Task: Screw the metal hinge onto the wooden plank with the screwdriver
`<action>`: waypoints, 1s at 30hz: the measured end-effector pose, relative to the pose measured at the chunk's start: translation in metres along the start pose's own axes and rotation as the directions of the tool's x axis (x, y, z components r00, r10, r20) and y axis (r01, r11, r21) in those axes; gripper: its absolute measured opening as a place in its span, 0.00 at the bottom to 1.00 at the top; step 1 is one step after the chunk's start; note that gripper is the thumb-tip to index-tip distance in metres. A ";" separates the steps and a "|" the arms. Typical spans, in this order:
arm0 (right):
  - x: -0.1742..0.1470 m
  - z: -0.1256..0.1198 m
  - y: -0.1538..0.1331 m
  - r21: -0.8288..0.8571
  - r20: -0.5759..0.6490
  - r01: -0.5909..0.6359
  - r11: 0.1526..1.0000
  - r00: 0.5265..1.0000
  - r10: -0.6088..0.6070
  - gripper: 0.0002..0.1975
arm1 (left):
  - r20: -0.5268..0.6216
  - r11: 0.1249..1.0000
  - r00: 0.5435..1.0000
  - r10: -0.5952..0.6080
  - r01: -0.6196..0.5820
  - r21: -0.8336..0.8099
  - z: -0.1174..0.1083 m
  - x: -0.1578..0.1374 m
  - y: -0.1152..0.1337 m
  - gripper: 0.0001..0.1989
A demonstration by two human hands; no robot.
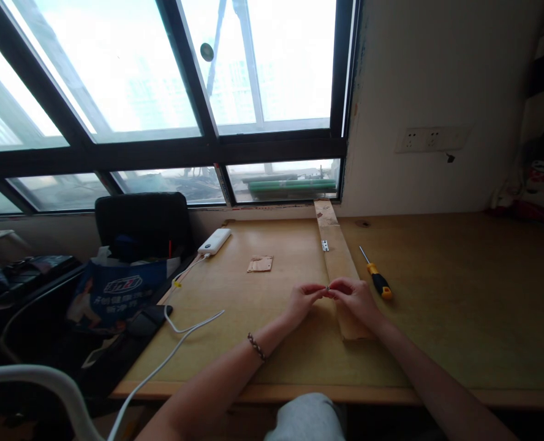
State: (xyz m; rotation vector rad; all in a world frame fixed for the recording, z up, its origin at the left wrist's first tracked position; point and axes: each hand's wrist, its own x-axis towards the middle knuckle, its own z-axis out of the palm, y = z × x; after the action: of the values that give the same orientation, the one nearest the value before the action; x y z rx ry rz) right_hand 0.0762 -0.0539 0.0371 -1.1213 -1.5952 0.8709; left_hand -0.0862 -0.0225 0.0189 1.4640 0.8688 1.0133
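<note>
My left hand [303,301] and my right hand [355,299] meet fingertip to fingertip over a long wooden board [340,254]. Both are closed in a pinch on one tiny dark piece [328,288], too small to name. The board lies lengthwise away from me, its far end by the window. A small metal plate with holes [325,245] rests on it, beyond my fingers. To the right of my right hand lies a screwdriver [377,275] with a yellow and black handle, its shaft pointing away from me.
A small flat brownish piece [260,264] lies left of the board. Farther left, a white power bank [215,242] has a white cable [180,331] running over the table's [460,318] left edge. A black chair [141,223] with a blue bag [111,294] stands beside the table.
</note>
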 end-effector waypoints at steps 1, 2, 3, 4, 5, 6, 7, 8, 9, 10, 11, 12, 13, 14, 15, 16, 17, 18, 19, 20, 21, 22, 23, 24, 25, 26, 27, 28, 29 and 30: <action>0.000 0.000 0.001 0.011 0.000 -0.004 1.000 1.000 0.004 0.10 | 0.007 1.000 1.000 0.001 -0.001 -0.004 0.000 0.000 0.000 0.14; 0.001 0.001 0.002 0.019 -0.004 -0.009 1.000 1.000 0.009 0.10 | 0.018 1.000 1.000 0.004 -0.004 -0.011 0.000 0.000 -0.001 0.15; 0.001 0.001 0.002 0.022 -0.009 -0.012 1.000 1.000 0.012 0.11 | 0.029 1.000 1.000 0.009 -0.009 -0.020 0.001 0.000 -0.001 0.15; 0.001 0.001 0.003 0.019 -0.014 -0.008 1.000 1.000 0.009 0.12 | 0.039 1.000 0.999 0.017 -0.016 -0.026 0.001 0.000 -0.001 0.15; 0.001 0.001 0.002 0.010 -0.014 0.001 1.000 1.000 -0.001 0.12 | 0.043 0.999 0.999 0.025 -0.024 -0.026 0.001 0.000 -0.002 0.15; 0.001 0.000 0.002 -0.006 -0.010 0.017 1.000 1.000 -0.017 0.11 | 0.044 0.999 0.998 0.035 -0.035 -0.017 0.001 0.000 -0.002 0.15; 0.001 0.000 0.001 -0.026 -0.002 0.035 0.999 0.999 -0.035 0.11 | 0.041 0.999 0.998 0.047 -0.047 0.000 0.001 0.000 -0.003 0.15; 0.001 0.000 -0.001 -0.047 0.005 0.054 0.997 0.999 -0.054 0.10 | 0.038 0.998 0.997 0.060 -0.060 0.023 0.001 -0.001 -0.003 0.15; 0.001 -0.001 -0.002 -0.068 0.009 0.069 0.995 0.998 -0.068 0.09 | 0.036 0.996 0.997 0.074 -0.076 0.050 0.001 -0.001 -0.004 0.15; 0.001 -0.001 -0.003 -0.086 0.009 0.076 0.993 0.997 -0.075 0.08 | 0.036 0.993 0.995 0.089 -0.091 0.075 0.001 -0.001 -0.004 0.14; 0.001 -0.001 -0.004 -0.100 0.006 0.075 0.992 0.997 -0.075 0.08 | 0.036 0.990 0.994 0.104 -0.107 0.096 0.001 -0.001 -0.005 0.14; 0.000 -0.001 -0.004 -0.110 0.002 0.070 0.991 0.997 -0.071 0.08 | 0.039 0.987 0.992 0.116 -0.120 0.111 0.001 -0.001 -0.005 0.14; 0.000 -0.001 -0.004 -0.115 0.000 0.062 0.991 0.998 -0.063 0.08 | 0.040 0.984 0.991 0.127 -0.131 0.118 0.002 -0.002 -0.006 0.14; 0.000 -0.001 -0.004 -0.117 0.000 0.052 0.992 0.999 -0.053 0.08 | 0.038 0.983 0.990 0.135 -0.138 0.118 0.002 -0.002 -0.006 0.13; 0.000 -0.002 -0.004 -0.115 0.002 0.041 0.993 0.999 -0.041 0.08 | 0.034 0.984 0.990 0.137 -0.140 0.113 0.002 -0.002 -0.006 0.13; 0.000 -0.002 -0.004 -0.112 0.005 0.031 0.993 1.000 -0.030 0.08 | 0.028 0.985 0.991 0.133 -0.135 0.103 0.003 -0.003 -0.006 0.13; 0.001 -0.002 -0.003 -0.110 0.010 0.020 0.994 1.000 -0.019 0.08 | 0.022 0.988 0.992 0.123 -0.124 0.091 0.003 -0.003 -0.006 0.13; 0.001 -0.002 -0.003 -0.107 0.018 0.010 0.994 1.000 -0.008 0.08 | 0.014 0.991 0.994 0.108 -0.109 0.076 0.003 -0.003 -0.005 0.13; 0.001 -0.002 -0.003 -0.103 0.026 0.000 0.995 1.000 0.002 0.08 | 0.008 0.994 0.996 0.092 -0.092 0.060 0.003 -0.004 -0.004 0.13; 0.000 -0.002 -0.003 -0.099 0.031 -0.006 0.995 0.999 0.009 0.08 | 0.003 0.996 0.997 0.080 -0.080 0.046 0.003 -0.004 -0.003 0.13; 0.000 -0.002 -0.003 -0.096 0.033 -0.010 0.995 0.999 0.013 0.08 | 0.001 0.997 0.997 0.074 -0.074 0.035 0.004 -0.004 -0.002 0.13; 0.000 -0.002 -0.004 -0.090 0.032 -0.009 0.996 0.999 0.012 0.08 | -0.001 0.997 0.997 0.074 -0.074 0.028 0.004 -0.004 -0.001 0.13; 0.000 -0.002 -0.004 -0.083 0.027 -0.006 0.996 1.000 0.009 0.08 | -0.004 0.997 0.997 0.078 -0.078 0.024 0.003 -0.004 0.000 0.13; 0.000 -0.002 -0.004 -0.076 0.019 -0.004 0.997 1.000 0.005 0.08 | -0.006 0.997 0.997 0.080 -0.080 0.022 0.003 -0.004 0.000 0.13; 0.000 -0.001 -0.004 -0.067 0.008 -0.004 0.998 1.000 0.004 0.08 | -0.007 0.997 0.997 0.078 -0.078 0.020 0.003 -0.004 0.000 0.13; 0.000 -0.001 -0.005 -0.056 0.000 -0.005 0.998 1.000 0.005 0.08 | -0.008 0.997 0.997 0.071 -0.071 0.016 0.003 -0.004 0.000 0.13; 0.000 -0.001 -0.005 -0.044 -0.005 -0.006 0.999 1.000 0.006 0.08 | -0.009 0.998 0.998 0.059 -0.059 0.011 0.003 -0.004 0.000 0.14; 0.000 -0.001 -0.005 -0.033 -0.007 -0.006 0.999 1.000 0.006 0.08 | -0.010 0.999 0.999 0.045 -0.045 0.007 0.003 -0.004 -0.001 0.14; 0.000 -0.002 -0.005 -0.025 -0.008 -0.004 1.000 1.000 0.003 0.08 | -0.011 0.999 0.999 0.034 -0.034 0.005 0.002 -0.003 -0.002 0.15; 0.000 -0.002 -0.005 -0.018 -0.005 0.000 1.000 1.000 0.000 0.08 | -0.011 1.000 1.000 0.025 -0.025 0.006 0.002 -0.003 -0.002 0.15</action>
State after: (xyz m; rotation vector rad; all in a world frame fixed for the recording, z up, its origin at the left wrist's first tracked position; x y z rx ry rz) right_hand 0.0765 -0.0551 0.0426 -1.1348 -1.6018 0.8544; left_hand -0.0852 -0.0258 0.0165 1.4791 0.8643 1.0393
